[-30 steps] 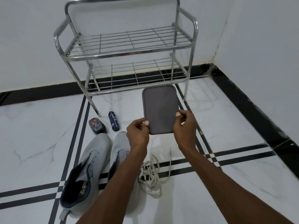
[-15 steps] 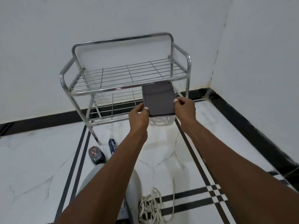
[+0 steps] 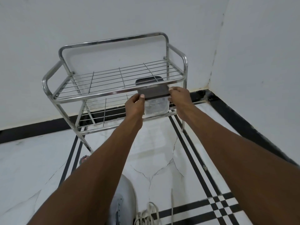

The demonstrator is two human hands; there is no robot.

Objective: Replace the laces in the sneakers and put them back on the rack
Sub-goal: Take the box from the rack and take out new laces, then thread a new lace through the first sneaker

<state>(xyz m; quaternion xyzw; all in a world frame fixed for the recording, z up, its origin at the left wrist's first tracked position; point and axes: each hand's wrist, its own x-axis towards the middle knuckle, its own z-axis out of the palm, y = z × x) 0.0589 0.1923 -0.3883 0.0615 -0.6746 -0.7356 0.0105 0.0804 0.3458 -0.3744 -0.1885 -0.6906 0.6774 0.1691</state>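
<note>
The rack (image 3: 113, 88) stands on the floor (image 3: 162, 143) against the wall, near the corner on the right. A box (image 3: 154, 98) sits on its lower shelf, at the right end. One shoe (image 3: 125, 200) lies in front of the rack, with loose laces (image 3: 149, 213) just right of it.

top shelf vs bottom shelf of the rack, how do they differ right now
The top shelf carries nothing, while the bottom shelf has the lidded container on its right end, gripped by the left hand and right hand. The top shelf shows fully; the bottom shelf is partly hidden behind it and the hands. Both are silver wire grids.
</note>
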